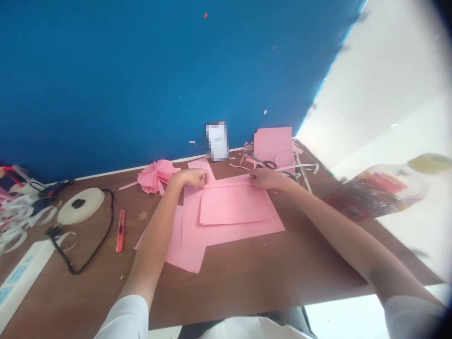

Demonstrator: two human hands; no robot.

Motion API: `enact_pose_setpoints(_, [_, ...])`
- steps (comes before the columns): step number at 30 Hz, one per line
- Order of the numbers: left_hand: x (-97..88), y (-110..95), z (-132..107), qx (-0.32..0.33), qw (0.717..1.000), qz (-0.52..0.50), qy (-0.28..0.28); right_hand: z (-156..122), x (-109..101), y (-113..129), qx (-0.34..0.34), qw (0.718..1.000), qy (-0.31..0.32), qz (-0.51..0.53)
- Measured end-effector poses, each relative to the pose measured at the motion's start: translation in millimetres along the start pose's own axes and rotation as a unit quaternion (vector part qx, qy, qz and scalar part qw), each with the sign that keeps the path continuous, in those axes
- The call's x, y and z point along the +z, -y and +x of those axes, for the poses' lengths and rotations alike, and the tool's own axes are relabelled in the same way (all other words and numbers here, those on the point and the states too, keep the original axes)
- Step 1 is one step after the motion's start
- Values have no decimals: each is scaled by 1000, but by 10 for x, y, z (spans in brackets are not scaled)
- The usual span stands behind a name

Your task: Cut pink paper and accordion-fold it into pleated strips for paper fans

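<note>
A pink sheet of paper (233, 207) lies on top of other pink sheets (187, 249) on the brown table (247, 278). Its far edge is turned up into a narrow fold. My left hand (192, 178) pinches the left end of that fold, fingers closed on the paper. My right hand (264, 179) presses and pinches the right end of the same fold. Both forearms reach out from the near edge of the table.
A pleated pink paper fan (155, 176) lies left of my left hand. Scissors (270, 165), paper strips and another pink sheet (273, 143) sit behind my right hand. An orange utility knife (120, 230), a tape roll (80, 205), a black cable and a power strip (19, 278) lie at left. A blue wall backs the table.
</note>
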State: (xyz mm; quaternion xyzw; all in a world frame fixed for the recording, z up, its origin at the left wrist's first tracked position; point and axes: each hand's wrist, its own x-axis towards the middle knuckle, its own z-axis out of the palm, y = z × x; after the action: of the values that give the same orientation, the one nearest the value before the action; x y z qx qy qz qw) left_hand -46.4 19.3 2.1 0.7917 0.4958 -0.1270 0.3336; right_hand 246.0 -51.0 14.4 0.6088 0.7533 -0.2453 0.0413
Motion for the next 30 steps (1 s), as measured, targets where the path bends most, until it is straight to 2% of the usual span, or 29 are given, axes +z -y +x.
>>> enact_pose_setpoints(10, [4, -23, -5, 18, 1000, -8, 20, 126, 102, -75, -16, 999, -11, -27])
enact_pose_setpoints(21, [6, -156, -46, -44, 998, 35, 31, 166, 154, -118, -16, 999, -17, -30])
enact_pose_setpoints(30, [14, -200, -60, -33, 998, 32, 51, 136, 128, -44, 4, 999, -15, -32])
